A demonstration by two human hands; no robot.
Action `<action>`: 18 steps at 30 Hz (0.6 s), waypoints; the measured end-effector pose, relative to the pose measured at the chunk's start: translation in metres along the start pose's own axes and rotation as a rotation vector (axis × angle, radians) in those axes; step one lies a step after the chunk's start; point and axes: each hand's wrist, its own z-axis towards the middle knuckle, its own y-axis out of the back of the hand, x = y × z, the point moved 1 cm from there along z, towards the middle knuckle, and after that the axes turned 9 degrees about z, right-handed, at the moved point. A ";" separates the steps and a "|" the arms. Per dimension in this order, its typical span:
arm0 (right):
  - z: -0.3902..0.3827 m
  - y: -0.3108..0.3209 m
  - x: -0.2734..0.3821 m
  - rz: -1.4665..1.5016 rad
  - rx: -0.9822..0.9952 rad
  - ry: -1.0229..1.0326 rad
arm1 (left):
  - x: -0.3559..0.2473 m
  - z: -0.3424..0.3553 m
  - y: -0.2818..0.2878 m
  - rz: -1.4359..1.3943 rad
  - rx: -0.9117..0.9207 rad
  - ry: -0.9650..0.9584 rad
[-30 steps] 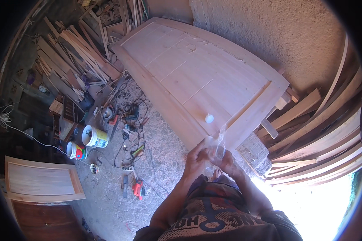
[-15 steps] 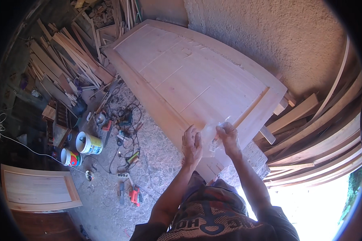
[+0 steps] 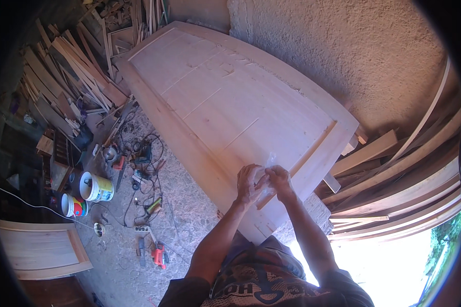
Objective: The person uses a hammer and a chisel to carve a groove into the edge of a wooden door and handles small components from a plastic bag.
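A crumpled piece of clear plastic, likely a bag [image 3: 271, 159], is between my two hands, above the near end of a large pale wooden door [image 3: 230, 112]. My right hand [image 3: 279, 181] is closed in a pinch on it, with plastic sticking out above and below the fingers. Close beside it, my left hand [image 3: 248, 184] has its fingers bent around the plastic's left side. Whether anything lies inside the plastic is too blurred to make out. Thin grooves and shavings show on the door's panel.
Corded power tools [image 3: 143, 153] and a red tool [image 3: 159, 255] lie on the floor at left, near paint buckets [image 3: 96, 187]. A smaller wooden panel door [image 3: 38, 250] lies at lower left. Planks lean at the far left; long boards [image 3: 404, 189] are stacked along the right.
My left hand has come up and right to meet my right hand, and its fingers now bend onto the plastic. My right hand has shifted slightly left and down. The view has tilted a little.
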 end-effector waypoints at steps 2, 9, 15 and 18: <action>0.002 0.006 -0.004 -0.075 -0.026 -0.030 | 0.008 -0.009 -0.012 -0.038 0.038 0.065; 0.006 0.026 -0.010 0.013 0.003 -0.136 | 0.014 -0.018 -0.038 -0.119 0.049 0.091; -0.021 0.007 0.022 -0.395 -0.202 0.403 | 0.004 -0.018 -0.029 -0.141 0.148 0.433; -0.052 -0.019 0.063 -0.551 0.028 0.575 | 0.000 -0.025 -0.012 -0.209 0.175 0.400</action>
